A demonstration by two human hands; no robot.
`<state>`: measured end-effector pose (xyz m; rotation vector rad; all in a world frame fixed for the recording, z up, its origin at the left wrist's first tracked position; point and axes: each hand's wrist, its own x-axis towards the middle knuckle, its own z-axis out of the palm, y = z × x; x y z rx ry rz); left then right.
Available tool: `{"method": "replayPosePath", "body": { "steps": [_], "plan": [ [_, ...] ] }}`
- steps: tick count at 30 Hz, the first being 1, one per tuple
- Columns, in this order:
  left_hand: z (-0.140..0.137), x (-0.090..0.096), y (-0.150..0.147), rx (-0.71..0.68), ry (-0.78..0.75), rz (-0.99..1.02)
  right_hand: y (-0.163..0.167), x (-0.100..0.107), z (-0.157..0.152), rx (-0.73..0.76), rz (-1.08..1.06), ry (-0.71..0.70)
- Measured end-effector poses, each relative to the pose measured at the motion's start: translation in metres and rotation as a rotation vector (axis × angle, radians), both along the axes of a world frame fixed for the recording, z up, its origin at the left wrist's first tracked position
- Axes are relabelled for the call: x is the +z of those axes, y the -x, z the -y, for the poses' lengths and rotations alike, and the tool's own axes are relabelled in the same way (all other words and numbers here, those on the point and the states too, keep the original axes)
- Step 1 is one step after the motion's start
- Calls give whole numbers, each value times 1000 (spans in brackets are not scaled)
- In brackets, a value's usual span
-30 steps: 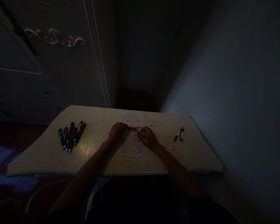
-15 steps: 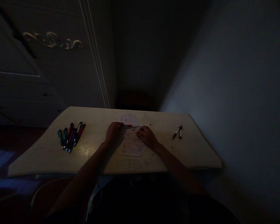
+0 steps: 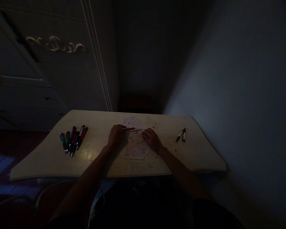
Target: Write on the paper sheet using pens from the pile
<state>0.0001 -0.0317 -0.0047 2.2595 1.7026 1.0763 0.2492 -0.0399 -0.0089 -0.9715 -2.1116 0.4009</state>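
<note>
My left hand (image 3: 116, 135) rests on the table at the left edge of a scribbled paper sheet (image 3: 136, 149), its fingers closed around the near end of a red pen piece (image 3: 131, 128) that points right. Just below that piece lies a thin dark stick, like a pen refill (image 3: 136, 130), in the gap between the hands. On the sheet's right side my right hand (image 3: 152, 139) is closed, thumb and fingers pinched together. Whatever it may hold is too small and dark to make out.
Several pens (image 3: 73, 140) lie in a bunch on the left of the white table (image 3: 102, 121). Two white-and-black pens (image 3: 184, 135) lie on the right. Small bits are scattered near the right hand. A pale cabinet (image 3: 69, 82) stands behind left, a wall (image 3: 240, 95) at right.
My right hand's fingers have shifted slightly right, away from the end of the thin dark stick. The left hand keeps its place; the view has tilted a little.
</note>
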Motion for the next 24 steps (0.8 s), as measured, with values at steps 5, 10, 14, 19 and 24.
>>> {"method": "replayPosePath", "body": {
  "steps": [5,10,14,19,24],
  "plan": [
    [10,6,-8,-203,-111,87,1,3,1,-5,-52,15],
    [12,6,-16,-346,-119,88,11,12,-1,-29,-125,35],
    [8,0,-16,-364,-141,102,28,21,-5,-25,-134,42],
    [6,-3,-15,-307,-206,150,42,23,-9,28,-116,41],
    [7,-1,-14,-268,-212,194,37,22,-15,51,-11,-20]
  ]
}}
